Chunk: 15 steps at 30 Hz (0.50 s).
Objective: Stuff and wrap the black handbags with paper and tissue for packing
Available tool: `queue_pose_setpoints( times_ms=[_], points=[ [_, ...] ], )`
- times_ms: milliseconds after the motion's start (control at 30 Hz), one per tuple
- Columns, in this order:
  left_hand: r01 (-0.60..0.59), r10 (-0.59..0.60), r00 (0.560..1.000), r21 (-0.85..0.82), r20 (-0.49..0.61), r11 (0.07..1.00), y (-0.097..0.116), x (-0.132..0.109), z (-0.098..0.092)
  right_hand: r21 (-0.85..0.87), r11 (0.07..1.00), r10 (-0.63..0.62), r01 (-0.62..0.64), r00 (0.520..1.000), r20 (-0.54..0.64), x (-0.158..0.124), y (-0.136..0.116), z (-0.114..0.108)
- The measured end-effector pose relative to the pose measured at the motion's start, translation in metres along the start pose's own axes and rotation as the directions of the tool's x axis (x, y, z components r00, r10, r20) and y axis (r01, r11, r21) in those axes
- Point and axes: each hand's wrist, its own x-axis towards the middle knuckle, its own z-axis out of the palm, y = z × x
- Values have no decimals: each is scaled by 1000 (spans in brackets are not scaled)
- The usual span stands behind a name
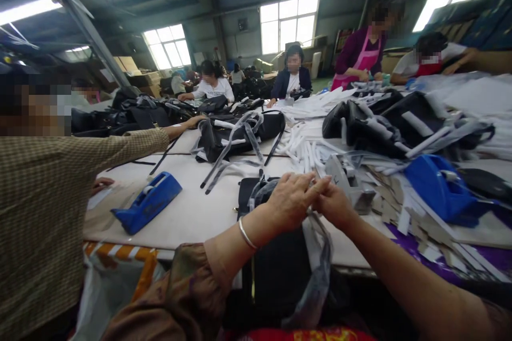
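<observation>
Right in front of me a black bag point(280, 272) lies over the table edge, with a gold-coloured zip line down its side. A strap wrapped in clear plastic film point(320, 256) loops across it and hangs down on the right. My left hand point(294, 200), with a silver bangle at the wrist, has its fingers closed over the strap's upper part. Touching it, fingertip to fingertip, my right hand point(336, 205) pinches at the same place. The fingers hide the exact spot being gripped. Just beyond my right hand stands a grey tape dispenser point(348, 184).
Blue tape dispensers stand left point(148, 202) and right point(440, 186). Black bags point(240, 136) with wrapped straps, white foam tubes point(300, 146) and cardboard strips point(416, 213) cover much of the table point(192, 208). A co-worker's checked sleeve point(132, 146) reaches in from the left; several people work beyond.
</observation>
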Motion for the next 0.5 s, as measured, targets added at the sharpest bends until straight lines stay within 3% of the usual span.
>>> queue_pose_setpoints(
  times_ms=[133,233,300,367,433,500],
  points=[
    [51,-62,997,-190,-54,980,-17,6,2,341,935,76,-99,994,82,-9,-36,-17],
    [136,-201,966,-339,-164,931,-29,4,6,364,925,76,-113,991,113,-29,-37,-14],
    [236,-377,892,-456,-249,858,-35,2,8,267,951,112,-154,980,167,-44,-34,-3],
    [329,-589,765,-629,-260,705,-41,3,11,221,957,129,-187,959,253,-57,-37,8],
    [366,-725,660,-759,-196,538,-47,4,14,294,922,132,-252,919,372,-67,-47,14],
    [373,-790,597,-823,-141,429,-54,5,18,429,820,125,-377,851,510,-74,-61,15]
  ],
)
